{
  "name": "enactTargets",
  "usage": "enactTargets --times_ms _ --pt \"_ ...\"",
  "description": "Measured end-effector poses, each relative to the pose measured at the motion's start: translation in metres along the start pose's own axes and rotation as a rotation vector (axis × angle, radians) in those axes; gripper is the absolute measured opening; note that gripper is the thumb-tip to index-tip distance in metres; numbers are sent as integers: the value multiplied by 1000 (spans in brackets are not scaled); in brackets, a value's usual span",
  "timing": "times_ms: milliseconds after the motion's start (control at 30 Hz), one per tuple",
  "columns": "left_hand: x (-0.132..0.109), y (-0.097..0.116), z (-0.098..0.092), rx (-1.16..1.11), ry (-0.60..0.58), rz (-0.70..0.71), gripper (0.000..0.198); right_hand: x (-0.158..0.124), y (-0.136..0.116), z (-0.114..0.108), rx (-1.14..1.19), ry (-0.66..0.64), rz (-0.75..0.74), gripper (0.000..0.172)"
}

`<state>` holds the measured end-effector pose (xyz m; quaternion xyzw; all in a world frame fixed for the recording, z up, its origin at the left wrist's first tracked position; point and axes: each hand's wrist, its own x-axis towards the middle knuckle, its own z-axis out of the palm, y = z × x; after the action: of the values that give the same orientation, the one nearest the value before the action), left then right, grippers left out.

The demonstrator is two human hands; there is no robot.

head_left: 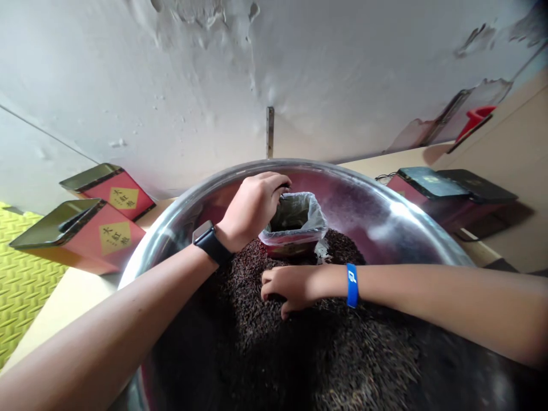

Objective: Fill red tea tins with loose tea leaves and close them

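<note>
A wide metal basin (422,220) holds a heap of dark, thin loose tea leaves (257,319). Standing in the heap is a red tin (289,249), its mouth lined with a clear plastic bag (315,216) folded over the rim. My left hand (252,205), wearing a black watch, is closed at the tin's left rim, with dark leaves showing at the fingertips. Lower down, my right hand (293,285), with a blue wristband, curls its fingers round tea leaves on the heap just in front of the tin. The palm is hidden.
Two open red tins (115,237) with yellow labels stand left of the basin. On the right are tins with dark lids (432,184) and a red plastic object (475,121). A peeling wall (205,85) rises behind; yellow matting (25,291) covers the left floor.
</note>
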<state>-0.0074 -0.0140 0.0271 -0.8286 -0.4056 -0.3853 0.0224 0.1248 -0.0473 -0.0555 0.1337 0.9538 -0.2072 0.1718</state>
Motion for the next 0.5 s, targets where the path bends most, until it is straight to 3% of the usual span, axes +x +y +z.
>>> enactTargets --times_ms 300,400,500 --pt "-4 -2 11 -24 -148 27 19 6 -2 5 -80 -35 -88 23" --pt "-6 -4 15 -36 -236 42 19 3 -6 3 -40 -37 -131 24" --pt "-8 -8 18 -39 -293 35 19 -2 -12 -7 79 68 -166 28"
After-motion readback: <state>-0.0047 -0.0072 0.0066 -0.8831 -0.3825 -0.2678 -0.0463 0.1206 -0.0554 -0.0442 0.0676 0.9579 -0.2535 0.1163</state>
